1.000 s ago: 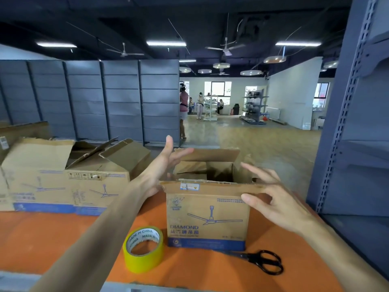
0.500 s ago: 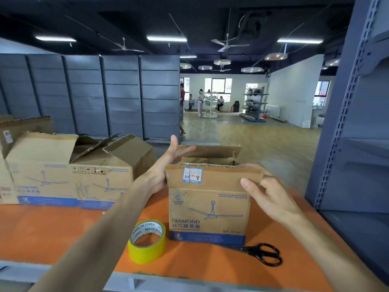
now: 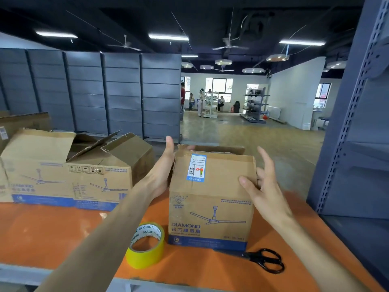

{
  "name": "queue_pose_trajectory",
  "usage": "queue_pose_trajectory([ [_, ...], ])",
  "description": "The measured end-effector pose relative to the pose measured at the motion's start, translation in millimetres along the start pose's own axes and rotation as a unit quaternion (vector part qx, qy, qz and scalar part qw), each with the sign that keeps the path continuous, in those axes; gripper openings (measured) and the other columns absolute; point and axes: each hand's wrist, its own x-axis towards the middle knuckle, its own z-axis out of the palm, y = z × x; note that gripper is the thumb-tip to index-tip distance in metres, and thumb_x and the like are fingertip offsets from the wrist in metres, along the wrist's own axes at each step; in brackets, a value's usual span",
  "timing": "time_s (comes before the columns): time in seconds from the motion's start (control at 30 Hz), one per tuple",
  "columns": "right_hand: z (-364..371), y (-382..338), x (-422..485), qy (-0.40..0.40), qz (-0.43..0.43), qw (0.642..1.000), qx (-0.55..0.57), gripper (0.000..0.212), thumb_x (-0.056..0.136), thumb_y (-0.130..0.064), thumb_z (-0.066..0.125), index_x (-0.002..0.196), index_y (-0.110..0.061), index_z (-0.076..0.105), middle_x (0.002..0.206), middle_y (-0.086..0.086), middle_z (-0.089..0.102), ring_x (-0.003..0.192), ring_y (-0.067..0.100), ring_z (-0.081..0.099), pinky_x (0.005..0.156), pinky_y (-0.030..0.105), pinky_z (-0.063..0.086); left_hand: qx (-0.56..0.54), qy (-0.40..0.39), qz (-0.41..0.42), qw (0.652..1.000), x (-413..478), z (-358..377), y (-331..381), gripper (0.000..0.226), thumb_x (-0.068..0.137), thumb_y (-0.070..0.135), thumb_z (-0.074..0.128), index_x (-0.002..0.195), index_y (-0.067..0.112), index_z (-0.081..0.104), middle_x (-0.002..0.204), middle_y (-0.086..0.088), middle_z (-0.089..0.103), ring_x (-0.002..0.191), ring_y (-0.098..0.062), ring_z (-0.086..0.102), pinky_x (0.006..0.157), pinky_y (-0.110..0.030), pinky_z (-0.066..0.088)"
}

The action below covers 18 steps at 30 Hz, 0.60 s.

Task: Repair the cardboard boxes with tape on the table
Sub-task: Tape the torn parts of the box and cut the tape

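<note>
A small cardboard box printed with a ceiling fan and "DIAMOND" stands on the orange table. Its near top flap, bearing a blue label, is folded up toward me. My left hand lies flat against the box's left side, fingers straight. My right hand touches the flap's right edge, thumb on the front face and fingers spread behind it. A yellow tape roll lies left of the box's front. Black scissors lie at its front right.
Two larger open cardboard boxes with raised flaps stand at the table's left. A grey metal shelf upright rises on the right. The table's grey front edge runs below. Far off, several people stand on the open floor.
The near flap has swung up and now faces me, hiding the box's opening. My right hand moved up to the flap's right edge; my left hand settled against the left side.
</note>
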Motion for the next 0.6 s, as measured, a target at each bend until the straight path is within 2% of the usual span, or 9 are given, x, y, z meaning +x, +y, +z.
queue_pose_trajectory([
  [0.07, 2, -2, 2, -0.003, 0.009, 0.998, -0.054, 0.070, 0.099, -0.031, 0.062, 0.154, -0.052, 0.023, 0.150, -0.018, 0.046, 0.136, 0.000, 0.043, 0.111, 0.030, 0.036, 0.016, 0.013, 0.011, 1.000, 3, -3, -5, 0.080, 0.091, 0.083, 0.015, 0.137, 0.036, 0.060, 0.128, 0.001, 0.071, 0.122, -0.017, 0.065, 0.106, -0.041, 0.046],
  [0.13, 2, -3, 3, 0.003, 0.012, 0.993, -0.121, 0.059, 0.100, -0.030, 0.061, 0.153, -0.041, 0.036, 0.151, -0.021, 0.038, 0.136, -0.002, 0.036, 0.112, 0.024, 0.030, 0.063, 0.068, 0.036, 0.995, 4, -4, -9, 0.061, 0.094, 0.078, 0.038, 0.134, 0.039, 0.062, 0.128, 0.007, 0.070, 0.122, -0.014, 0.063, 0.109, -0.041, 0.044],
  [0.2, 4, -1, 4, -0.007, 0.020, 0.987, -0.161, 0.048, 0.101, -0.030, 0.059, 0.148, -0.031, 0.048, 0.154, -0.016, 0.032, 0.138, 0.000, 0.034, 0.111, 0.022, 0.027, 0.123, 0.126, 0.062, 0.983, 7, -4, -13, 0.043, 0.095, 0.059, 0.059, 0.133, 0.038, 0.062, 0.128, 0.010, 0.066, 0.123, -0.012, 0.060, 0.114, -0.042, 0.043],
  [0.27, 8, 4, 3, -0.026, 0.034, 0.981, -0.189, 0.040, 0.103, -0.031, 0.054, 0.143, -0.026, 0.056, 0.156, -0.015, 0.030, 0.136, -0.005, 0.029, 0.110, 0.020, 0.023, 0.150, 0.144, 0.072, 0.976, 8, 0, -15, 0.038, 0.099, 0.045, 0.063, 0.135, 0.034, 0.060, 0.124, 0.011, 0.064, 0.120, -0.010, 0.058, 0.113, -0.038, 0.043],
  [0.37, 10, 11, 2, -0.027, 0.024, 0.978, -0.206, 0.036, 0.105, -0.031, 0.050, 0.138, -0.025, 0.061, 0.150, -0.014, 0.045, 0.138, 0.000, 0.032, 0.109, 0.018, 0.022, 0.197, 0.172, 0.080, 0.962, 11, 1, -17, 0.038, 0.100, 0.034, 0.064, 0.136, 0.025, 0.060, 0.120, 0.009, 0.065, 0.118, -0.013, 0.059, 0.102, -0.029, 0.042],
  [0.5, 9, 12, 3, -0.013, 0.012, 0.980, -0.200, 0.031, 0.104, -0.027, 0.050, 0.132, -0.022, 0.064, 0.140, -0.015, 0.050, 0.135, 0.000, 0.035, 0.104, 0.015, 0.022, 0.316, 0.208, 0.119, 0.918, 12, -2, -27, 0.024, 0.098, 0.022, 0.066, 0.120, 0.016, 0.071, 0.117, 0.005, 0.067, 0.117, -0.016, 0.059, 0.091, -0.022, 0.042],
  [0.6, 15, 14, 2, 0.007, 0.020, 0.982, -0.186, 0.024, 0.103, -0.023, 0.052, 0.125, -0.020, 0.061, 0.141, -0.009, 0.046, 0.138, 0.009, 0.037, 0.106, 0.017, 0.025, 0.396, 0.196, 0.158, 0.883, 5, 0, -30, 0.017, 0.097, 0.022, 0.064, 0.109, 0.019, 0.076, 0.111, 0.009, 0.068, 0.112, -0.012, 0.057, 0.094, -0.022, 0.041],
])
